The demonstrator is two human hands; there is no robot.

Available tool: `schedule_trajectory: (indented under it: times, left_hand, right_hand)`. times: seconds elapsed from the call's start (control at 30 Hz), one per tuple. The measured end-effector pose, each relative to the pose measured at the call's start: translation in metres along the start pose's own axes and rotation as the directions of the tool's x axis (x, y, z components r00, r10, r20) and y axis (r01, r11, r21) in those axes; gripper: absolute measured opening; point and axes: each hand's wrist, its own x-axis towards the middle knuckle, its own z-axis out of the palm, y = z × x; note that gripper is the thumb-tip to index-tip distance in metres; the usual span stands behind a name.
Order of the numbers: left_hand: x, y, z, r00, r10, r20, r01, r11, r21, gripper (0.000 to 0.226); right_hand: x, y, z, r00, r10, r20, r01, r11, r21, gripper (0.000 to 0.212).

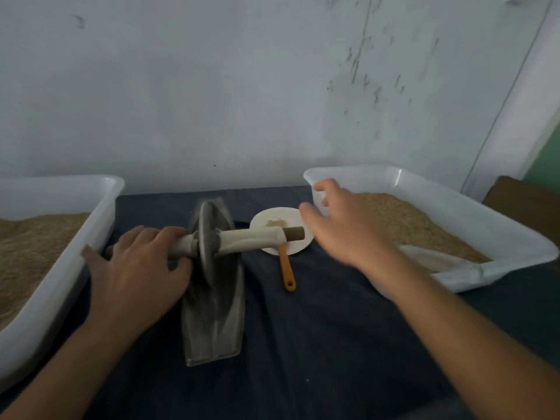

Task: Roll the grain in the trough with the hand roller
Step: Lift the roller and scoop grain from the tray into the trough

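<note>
The narrow grey boat-shaped metal trough (215, 313) lies on dark blue cloth (318, 328) between two white plastic tubs of tan grain, left (60, 268) and right (454, 207). The grey disc roller (207, 241) stands in its far half. The left hand (136, 265) curls round the left handle; the right hand (339, 225), fingers apart, hovers beside the right tub's rim, near a white dish (281, 234) holding little grain.

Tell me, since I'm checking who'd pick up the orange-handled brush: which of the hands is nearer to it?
The right. The right hand hovers open just beyond and right of the orange-handled brush, above the white dish. The left hand is farther away, across the trough, gripping the roller handle.
</note>
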Motion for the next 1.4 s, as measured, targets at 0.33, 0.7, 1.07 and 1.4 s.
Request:
schedule_trajectory:
  times: [0.33, 0.7, 1.07, 1.4]
  left_hand:
    - [0.020, 0.001, 0.001, 0.988, 0.153, 0.031, -0.157, 0.975, 0.161, 0.038]
    - [0.017, 0.006, -0.006, 0.989, 0.145, 0.032, -0.147, 0.989, 0.036, 0.028]
    - [0.013, 0.008, -0.005, 0.993, 0.102, -0.051, -0.103, 0.995, -0.013, 0.034]
    - [0.018, 0.002, 0.005, 0.989, 0.088, -0.116, -0.090, 0.996, -0.018, 0.016]
  right_hand:
    - [0.025, 0.099, -0.089, 0.683, 0.585, 0.438, -0.203, 0.728, -0.655, 0.084]
    - [0.032, 0.107, -0.091, 0.695, 0.469, 0.545, -0.108, 0.817, -0.566, 0.058]
    - [0.034, 0.116, -0.082, 0.859, 0.408, 0.309, -0.136, 0.764, -0.631, 0.030]
    - [0.059, 0.130, -0.104, 0.844, 0.476, 0.247, -0.099, 0.590, -0.801, 0.028]
